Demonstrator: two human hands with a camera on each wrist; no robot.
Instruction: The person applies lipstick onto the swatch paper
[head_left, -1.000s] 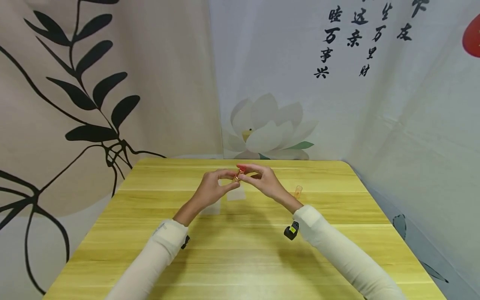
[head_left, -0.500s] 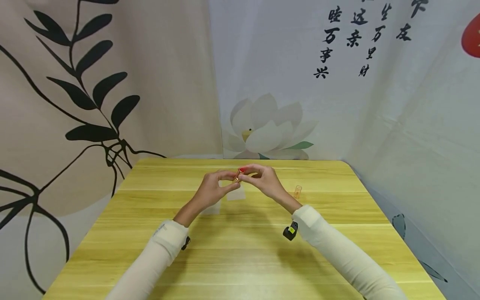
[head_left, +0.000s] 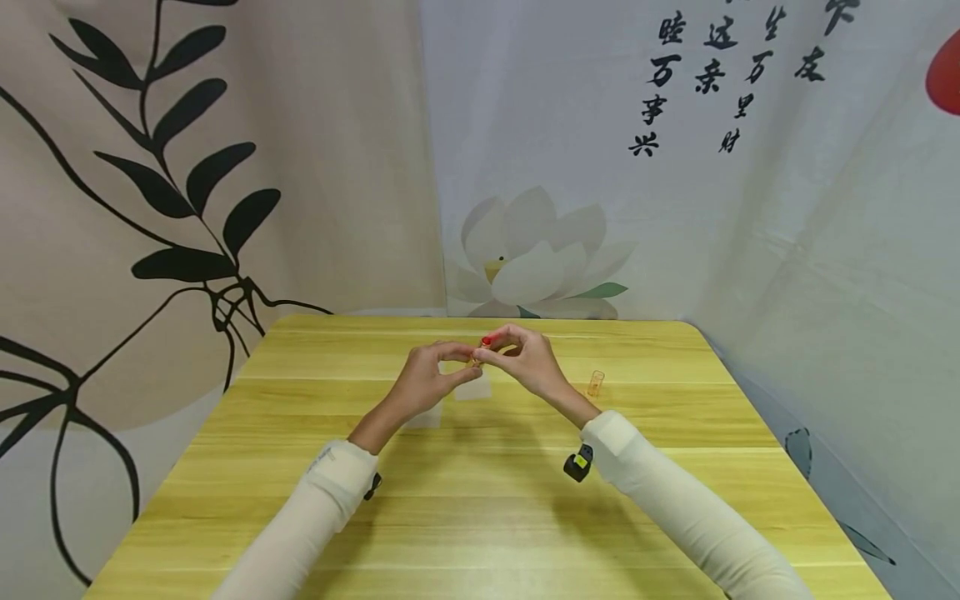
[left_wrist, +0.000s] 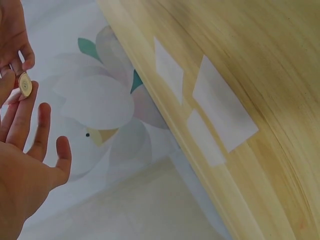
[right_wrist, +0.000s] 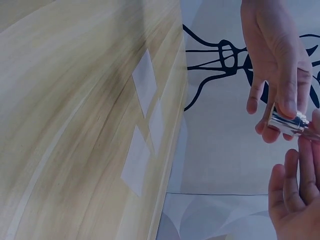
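Over the far part of the table, both hands meet at a small lipstick (right_wrist: pixel 286 124) with a shiny gold base. My left hand (head_left: pixel 423 379) pinches the base between thumb and fingers. My right hand (head_left: pixel 528 362) pinches the other end, where a bit of red shows in the head view. The left wrist view shows the round gold bottom (left_wrist: pixel 25 85) of the lipstick facing the camera. Fingers hide much of its middle. A clear orange cap (head_left: pixel 596 383) lies on the table, to the right of my right hand.
Three white paper pieces lie on the wooden table (head_left: pixel 487 517) below and near the hands; the largest paper piece (left_wrist: pixel 225 105) shows in the left wrist view. A printed cloth backdrop (head_left: pixel 337 167) hangs behind the table's far edge.
The right hand's fingers have shifted slightly around the lipstick's upper end, and its wrist has edged a little left. The left hand stays nearly still.
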